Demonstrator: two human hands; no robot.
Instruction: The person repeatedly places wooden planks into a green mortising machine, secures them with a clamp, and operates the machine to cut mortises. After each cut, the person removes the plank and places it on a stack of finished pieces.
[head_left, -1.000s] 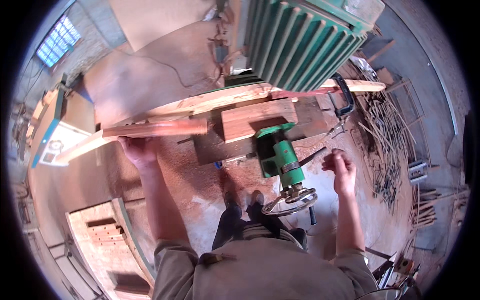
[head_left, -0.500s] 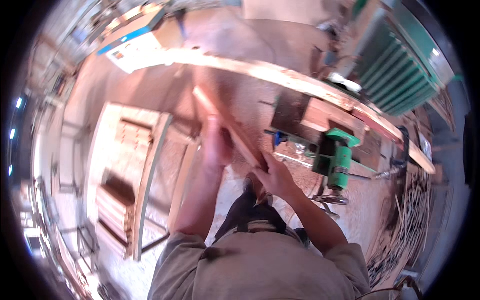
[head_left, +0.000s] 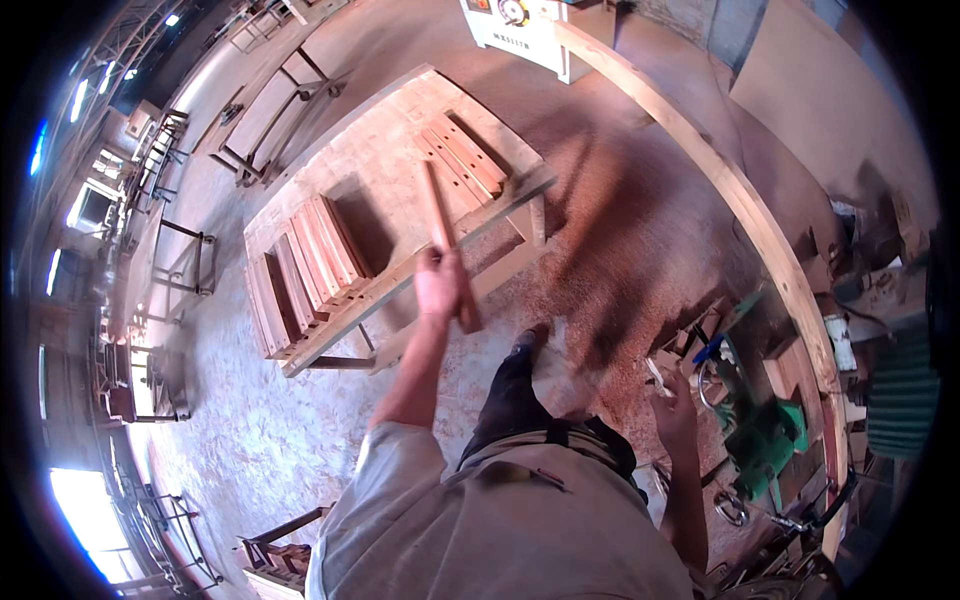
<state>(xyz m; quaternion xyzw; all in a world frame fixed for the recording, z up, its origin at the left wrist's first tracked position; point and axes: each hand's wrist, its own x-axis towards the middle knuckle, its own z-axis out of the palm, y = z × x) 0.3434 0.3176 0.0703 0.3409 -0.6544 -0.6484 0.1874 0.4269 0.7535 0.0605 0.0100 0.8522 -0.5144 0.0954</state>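
Observation:
My left hand (head_left: 438, 283) is closed round a reddish wooden bar (head_left: 437, 210). The bar slants over the near edge of a low wooden table (head_left: 400, 130), its far end beside a short row of drilled wooden bars (head_left: 462, 160). Further left on the same table lies a larger stack of similar bars (head_left: 325, 252). Off to the right, my right hand (head_left: 676, 405) is lowered beside a green machine (head_left: 765, 445), its fingers apart and apparently holding nothing.
A long pale timber beam (head_left: 725, 175) runs from a white machine cabinet (head_left: 520, 40) down past the green machine. Sawdust (head_left: 600, 310) covers the floor between table and machine. Metal-framed stands (head_left: 185, 260) line the left. A large board (head_left: 835, 100) leans at the upper right.
My view has swung left, toward the table. The right hand has let go of the bar, which both hands held before. Held by my left hand alone, the bar is now over the table's edge.

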